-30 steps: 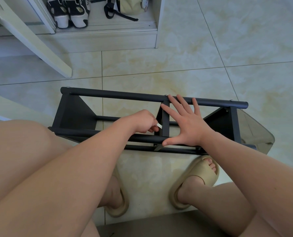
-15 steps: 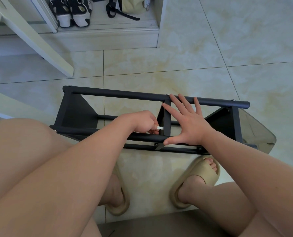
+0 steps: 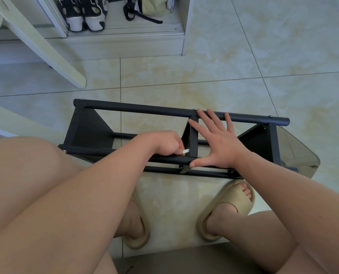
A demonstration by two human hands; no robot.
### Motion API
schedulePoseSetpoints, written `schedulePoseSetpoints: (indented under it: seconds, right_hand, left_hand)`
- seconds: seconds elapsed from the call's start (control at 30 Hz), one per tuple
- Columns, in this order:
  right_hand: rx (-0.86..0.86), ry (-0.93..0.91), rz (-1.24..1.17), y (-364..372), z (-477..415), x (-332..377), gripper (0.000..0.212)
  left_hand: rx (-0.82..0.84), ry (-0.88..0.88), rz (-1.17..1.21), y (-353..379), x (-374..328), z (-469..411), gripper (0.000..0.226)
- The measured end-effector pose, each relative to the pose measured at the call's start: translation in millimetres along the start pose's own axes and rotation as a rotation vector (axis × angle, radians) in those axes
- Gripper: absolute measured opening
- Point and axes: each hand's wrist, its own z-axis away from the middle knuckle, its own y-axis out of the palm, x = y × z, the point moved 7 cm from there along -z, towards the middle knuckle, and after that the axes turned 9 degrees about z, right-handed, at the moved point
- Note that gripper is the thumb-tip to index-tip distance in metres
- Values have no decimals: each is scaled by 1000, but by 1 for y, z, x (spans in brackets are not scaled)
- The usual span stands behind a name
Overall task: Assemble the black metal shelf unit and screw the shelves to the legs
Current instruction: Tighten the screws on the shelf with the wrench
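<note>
The black metal shelf unit (image 3: 137, 110) lies on its side on the tiled floor in front of my feet, its round legs running left to right and its shelves standing on edge. My right hand (image 3: 217, 144) lies flat with spread fingers across the two upper legs, beside the middle shelf (image 3: 193, 139). My left hand (image 3: 164, 142) is curled and pinches a small silver tool (image 3: 186, 151), a short metal key, at the joint of the middle shelf and the near leg. The screw there is hidden.
Beige slippers (image 3: 227, 209) on my feet sit just under the unit. A clear plastic bag (image 3: 299, 151) lies by the unit's right end. A pale slanted furniture leg (image 3: 46, 50) is at the back left, and sneakers (image 3: 85, 13) and a bag sit in an open cabinet.
The silver tool's end has come into sight at my left fingertips as that hand turned slightly. My right hand and the shelf unit have stayed in place.
</note>
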Motion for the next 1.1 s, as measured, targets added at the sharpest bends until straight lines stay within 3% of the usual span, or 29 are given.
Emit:
schedulePoseSetpoints:
  seconds: [0.2, 0.37, 0.6, 0.77, 0.93, 1.1]
  right_hand:
    - [1, -1, -1, 0, 0, 0, 127]
    - [2, 0, -4, 1, 0, 0, 126]
    - [-12, -5, -10, 1, 0, 0, 126]
    - [-21, -6, -9, 1, 0, 0, 126]
    - [-19, -1, -11, 1, -1, -1, 127]
    - [-20, -3, -15, 2, -1, 0, 127]
  left_hand:
    - [22, -12, -118, -5, -5, 7, 13]
    - [-130, -13, -82, -27, -5, 9, 14]
    - [-161, 73, -118, -23, -15, 3, 15]
    - [-142, 88, 165, -17, -13, -1, 11]
    - [-175, -6, 478, -7, -2, -9, 9]
    - [-295, -15, 360, -12, 1, -8, 6]
